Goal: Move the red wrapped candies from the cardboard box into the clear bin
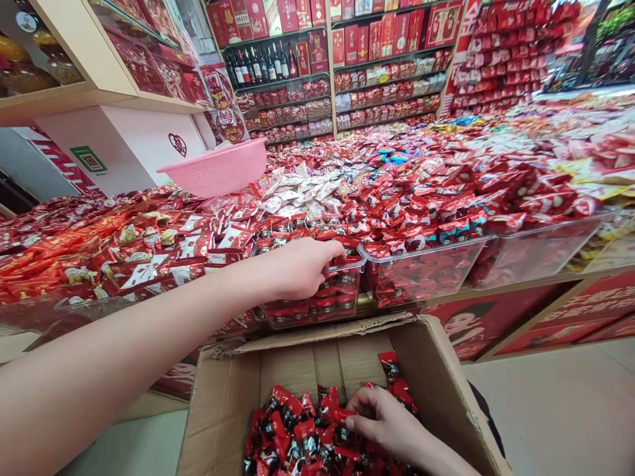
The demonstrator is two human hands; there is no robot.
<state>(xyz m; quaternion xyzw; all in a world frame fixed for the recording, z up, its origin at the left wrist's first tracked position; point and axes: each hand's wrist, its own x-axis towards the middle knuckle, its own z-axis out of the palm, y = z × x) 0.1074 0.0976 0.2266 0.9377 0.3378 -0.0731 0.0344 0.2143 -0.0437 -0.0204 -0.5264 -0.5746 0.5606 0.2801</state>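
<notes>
My left hand (302, 268) reaches over the front rim of a clear plastic bin (312, 314) filled with small red and black wrapped candies (342, 291). Its fingers are curled down onto the candies, and whatever they hold is hidden. Lower down, my right hand (387, 420) is inside an open cardboard box (456, 390) that holds many candies in the same wrapping. Thumb and fingers there close on a red and black wrapped candy (344, 418) at the top of the heap.
Right of the bin stands another clear bin (426, 271) of red-wrapped sweets. A pink plastic basket (218, 168) rests on the sweets behind, near a white box (133, 142). Red packets (163, 258) spread out at left. Shelves (332, 66) with bottles and red boxes line the back.
</notes>
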